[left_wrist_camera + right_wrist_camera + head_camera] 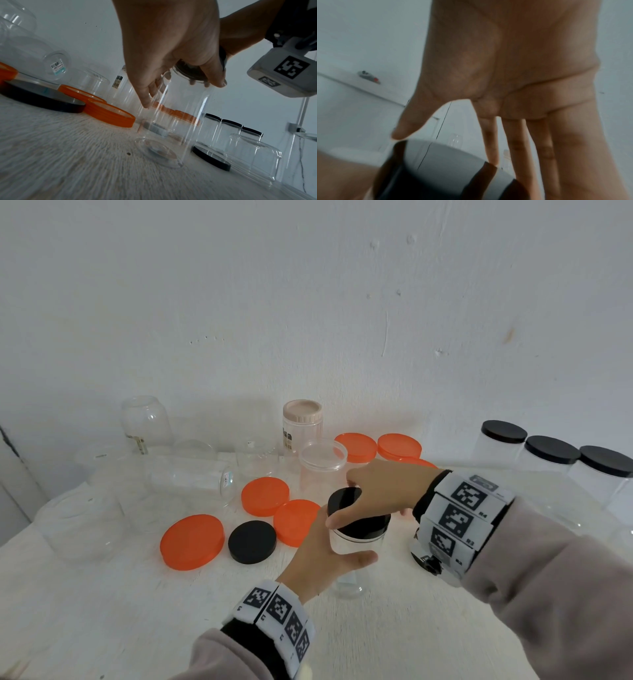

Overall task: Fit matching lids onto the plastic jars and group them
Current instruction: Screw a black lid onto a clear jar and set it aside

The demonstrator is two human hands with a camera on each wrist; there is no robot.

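A tall clear plastic jar (352, 546) stands upright on the white table (102, 628) near its middle. My left hand (325, 549) grips the jar's upper body, thumb in front and fingers behind. A black lid (366, 525) sits on the jar's mouth. My right hand (383, 491) reaches over it from the right, and thumb and fingertips pinch the lid's rim. In the left wrist view the left hand (171, 54) wraps the jar (171, 128). Seen from the right wrist, the right hand (505, 67) spreads over the lid (436, 175).
A loose black lid (252, 542) and several orange lids (191, 542) lie left of the jar. Three black-lidded jars (551, 460) stand at the far right. A beige-lidded jar (302, 422), a clear-lidded tub (322, 463) and several open clear jars (82, 525) crowd the back left, by the wall.
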